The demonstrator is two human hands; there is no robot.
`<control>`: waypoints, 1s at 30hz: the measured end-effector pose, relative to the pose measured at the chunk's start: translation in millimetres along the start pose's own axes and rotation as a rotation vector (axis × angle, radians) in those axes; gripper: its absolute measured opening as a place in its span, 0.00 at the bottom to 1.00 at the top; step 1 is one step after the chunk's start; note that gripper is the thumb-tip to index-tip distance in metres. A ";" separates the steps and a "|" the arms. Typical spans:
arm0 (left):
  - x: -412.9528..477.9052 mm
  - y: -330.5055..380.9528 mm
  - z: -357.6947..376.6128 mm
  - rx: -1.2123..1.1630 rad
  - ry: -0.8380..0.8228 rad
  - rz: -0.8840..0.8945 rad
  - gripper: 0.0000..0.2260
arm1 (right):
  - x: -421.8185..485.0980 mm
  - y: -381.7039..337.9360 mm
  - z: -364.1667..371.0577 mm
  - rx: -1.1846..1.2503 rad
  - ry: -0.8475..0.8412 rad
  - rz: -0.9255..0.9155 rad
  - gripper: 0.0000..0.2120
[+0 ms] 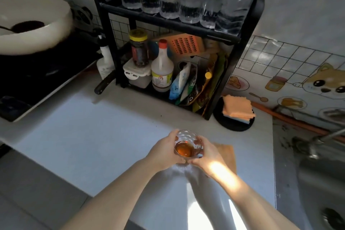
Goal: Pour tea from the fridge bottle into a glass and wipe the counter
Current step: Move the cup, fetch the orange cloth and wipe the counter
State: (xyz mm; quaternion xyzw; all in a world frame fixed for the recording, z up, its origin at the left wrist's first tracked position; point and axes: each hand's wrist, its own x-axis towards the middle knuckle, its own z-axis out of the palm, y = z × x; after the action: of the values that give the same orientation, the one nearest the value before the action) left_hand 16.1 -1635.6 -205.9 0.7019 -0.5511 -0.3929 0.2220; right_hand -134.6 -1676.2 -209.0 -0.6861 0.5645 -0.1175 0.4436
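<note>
A: Risk entry. The glass (188, 144) sat at about 5 o'clock on the counter (93, 127), a shallow pool of amber tea in its base. Whether it rested on the surface or hung just above it could not be told. A slip or a knock from either wrist would likely tip it and spill tea over the pale top.

B: Noted. Hand pose?

A: Both forearms ran in from 6 o'clock and met at the glass. Left hand (164, 150) cupped the 9 o'clock side, fingers curled against the wall. Right hand (209, 157) wrapped the 3 o'clock side likewise, part sunlit.

B: Wiping gear?

A: An orange cloth (226, 155) lay under the right hand; folded sponge cloths (238, 108) at 2 o'clock, untouched.
</note>
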 end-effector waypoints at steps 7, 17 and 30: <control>3.8 -6.6 2.9 -0.022 -0.006 0.020 0.40 | 1.2 4.7 3.5 0.012 0.039 -0.008 0.36; -7.3 -18.2 13.8 0.003 0.036 -0.047 0.48 | -5.1 18.5 0.5 -0.171 0.025 -0.030 0.39; -37.1 -54.5 54.4 0.595 -0.038 -0.006 0.33 | -13.9 71.0 12.3 -0.639 0.129 0.037 0.29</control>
State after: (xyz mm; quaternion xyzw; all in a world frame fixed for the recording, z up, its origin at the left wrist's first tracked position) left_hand 2.3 -1577.8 -267.4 0.7302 -0.6441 -0.2280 -0.0050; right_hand -178.8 -1656.0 -264.0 -0.7715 0.6120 0.0307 0.1711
